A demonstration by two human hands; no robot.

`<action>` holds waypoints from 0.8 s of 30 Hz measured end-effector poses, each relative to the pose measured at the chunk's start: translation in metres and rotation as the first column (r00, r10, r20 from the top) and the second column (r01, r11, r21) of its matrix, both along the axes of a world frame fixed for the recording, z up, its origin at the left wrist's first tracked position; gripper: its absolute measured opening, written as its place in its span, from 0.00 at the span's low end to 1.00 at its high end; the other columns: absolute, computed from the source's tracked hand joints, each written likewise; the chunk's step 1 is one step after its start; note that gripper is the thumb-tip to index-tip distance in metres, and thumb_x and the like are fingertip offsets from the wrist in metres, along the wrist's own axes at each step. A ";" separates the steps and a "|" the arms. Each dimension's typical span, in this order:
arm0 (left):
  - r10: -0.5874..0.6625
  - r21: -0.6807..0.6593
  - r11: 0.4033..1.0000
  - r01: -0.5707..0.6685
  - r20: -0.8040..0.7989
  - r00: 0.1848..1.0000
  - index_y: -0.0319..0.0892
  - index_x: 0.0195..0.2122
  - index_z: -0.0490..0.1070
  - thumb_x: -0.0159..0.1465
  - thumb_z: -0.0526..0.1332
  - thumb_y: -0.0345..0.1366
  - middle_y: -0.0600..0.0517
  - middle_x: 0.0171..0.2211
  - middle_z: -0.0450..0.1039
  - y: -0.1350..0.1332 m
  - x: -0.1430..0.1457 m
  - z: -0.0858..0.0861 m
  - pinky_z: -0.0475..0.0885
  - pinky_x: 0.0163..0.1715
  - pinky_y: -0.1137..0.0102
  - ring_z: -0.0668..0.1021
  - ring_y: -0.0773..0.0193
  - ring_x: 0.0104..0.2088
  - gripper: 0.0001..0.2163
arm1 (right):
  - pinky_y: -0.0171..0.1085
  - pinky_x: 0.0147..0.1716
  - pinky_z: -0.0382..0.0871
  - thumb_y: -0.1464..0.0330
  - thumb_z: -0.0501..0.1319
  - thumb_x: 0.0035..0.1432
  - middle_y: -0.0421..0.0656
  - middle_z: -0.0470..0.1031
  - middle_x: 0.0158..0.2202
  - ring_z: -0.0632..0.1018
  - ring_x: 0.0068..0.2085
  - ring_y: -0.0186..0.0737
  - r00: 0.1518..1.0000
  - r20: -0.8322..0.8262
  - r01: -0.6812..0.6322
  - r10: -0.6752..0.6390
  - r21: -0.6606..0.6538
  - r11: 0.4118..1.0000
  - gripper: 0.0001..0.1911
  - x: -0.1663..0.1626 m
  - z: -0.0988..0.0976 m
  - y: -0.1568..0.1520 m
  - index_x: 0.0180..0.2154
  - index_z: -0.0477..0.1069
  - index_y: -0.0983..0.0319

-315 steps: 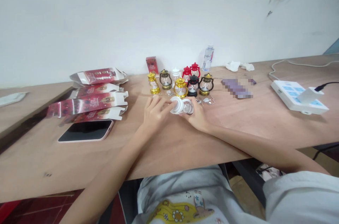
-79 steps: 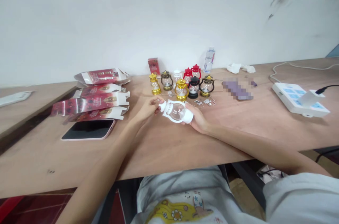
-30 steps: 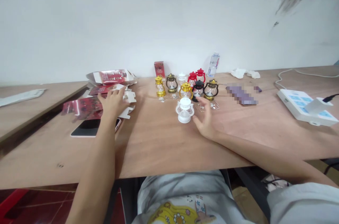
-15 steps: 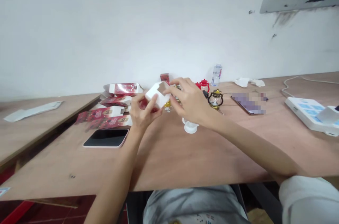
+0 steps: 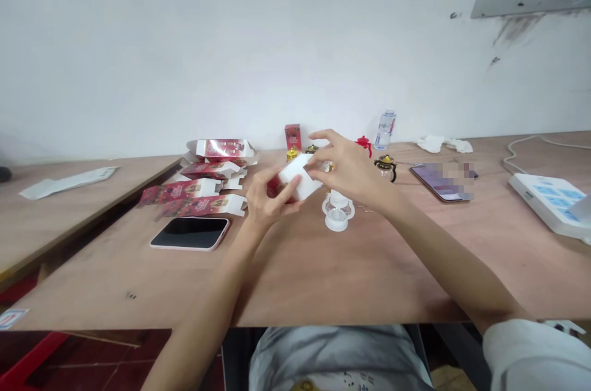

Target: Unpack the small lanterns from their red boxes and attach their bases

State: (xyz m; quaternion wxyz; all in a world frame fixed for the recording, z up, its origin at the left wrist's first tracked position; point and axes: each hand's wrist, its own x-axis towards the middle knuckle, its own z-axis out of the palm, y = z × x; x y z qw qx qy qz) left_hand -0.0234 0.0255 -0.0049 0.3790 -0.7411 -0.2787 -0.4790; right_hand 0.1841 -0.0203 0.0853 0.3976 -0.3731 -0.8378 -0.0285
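Note:
My left hand (image 5: 268,199) is closed round a small red-and-white carton (image 5: 298,178), thumb across its white end. At the carton's right edge, my right hand (image 5: 346,169) has its thumb and a finger on the white flap, with the index finger raised. Below my right hand, a small white lantern (image 5: 337,212) with a clear body stands on the table. Past the hands are a gold-topped lantern (image 5: 292,154), a red lantern (image 5: 364,143) and a black-and-gold lantern (image 5: 386,167), some partly hidden.
Several flattened red cartons (image 5: 198,205) lie at the left, behind a phone (image 5: 190,234). An upright red carton (image 5: 292,134) and a bottle (image 5: 385,129) stand near the wall. Rightward are crumpled tissues (image 5: 431,143), another phone (image 5: 438,181) and a white power strip (image 5: 549,203).
The dark opening in the carton's end is now covered by the white flap. Both hands and the carton have shifted slightly right in view, and more of the white lantern shows.

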 end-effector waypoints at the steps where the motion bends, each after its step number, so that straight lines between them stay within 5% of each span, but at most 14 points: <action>1: -0.014 0.014 1.000 0.014 0.003 1.000 0.49 0.40 0.76 0.52 0.62 0.56 0.44 0.42 0.67 0.000 0.000 0.000 0.69 0.41 0.63 0.71 0.56 0.41 0.20 | 0.37 0.34 0.65 0.74 0.60 0.51 0.44 0.67 0.49 0.73 0.35 0.36 1.000 -0.017 -0.026 0.026 -0.013 1.000 0.08 0.001 0.001 0.000 0.35 0.75 0.61; 5: -0.077 0.056 0.995 0.078 -0.007 0.997 0.50 0.41 0.75 0.53 0.60 0.57 0.44 0.45 0.65 0.001 -0.001 0.000 0.68 0.43 0.61 0.70 0.54 0.44 0.21 | 0.35 0.33 0.65 0.77 0.56 0.51 0.40 0.72 0.43 0.72 0.31 0.33 0.989 -0.067 -0.135 0.129 -0.084 0.987 0.16 0.003 0.001 0.000 0.41 0.72 0.58; 10: -0.036 -0.049 0.998 0.037 0.026 0.999 0.49 0.40 0.75 0.52 0.59 0.60 0.44 0.44 0.65 0.005 -0.006 -0.004 0.67 0.43 0.60 0.70 0.53 0.44 0.23 | 0.31 0.29 0.60 0.81 0.54 0.47 0.37 0.74 0.32 0.72 0.29 0.33 0.988 0.007 -0.151 0.155 -0.172 0.973 0.24 0.008 -0.002 0.005 0.45 0.70 0.56; 14: -0.053 -0.078 0.995 0.055 0.027 0.998 0.48 0.42 0.73 0.53 0.60 0.57 0.43 0.46 0.64 0.004 -0.005 -0.005 0.67 0.44 0.60 0.70 0.53 0.45 0.23 | 0.31 0.28 0.58 0.79 0.57 0.47 0.36 0.71 0.25 0.71 0.29 0.35 0.989 0.048 -0.128 0.139 -0.186 0.974 0.23 0.008 -0.003 0.008 0.46 0.69 0.57; 21: -0.194 -0.123 0.970 0.208 0.116 0.974 0.43 0.40 0.63 0.56 0.61 0.45 0.42 0.50 0.63 -0.012 0.012 0.007 0.66 0.46 0.57 0.70 0.52 0.49 0.15 | 0.34 0.33 0.61 0.80 0.55 0.51 0.39 0.71 0.27 0.72 0.30 0.35 0.992 0.004 -0.121 0.124 -0.192 0.974 0.17 -0.013 -0.008 -0.002 0.42 0.70 0.63; 24: -0.210 -0.106 0.967 0.234 0.196 0.958 0.44 0.40 0.61 0.56 0.61 0.43 0.44 0.49 0.66 -0.015 0.016 0.009 0.67 0.45 0.58 0.71 0.54 0.47 0.14 | 0.34 0.33 0.64 0.78 0.54 0.52 0.38 0.71 0.28 0.73 0.29 0.34 0.979 -0.130 -0.186 0.158 -0.242 0.952 0.15 -0.016 -0.010 -0.003 0.42 0.68 0.61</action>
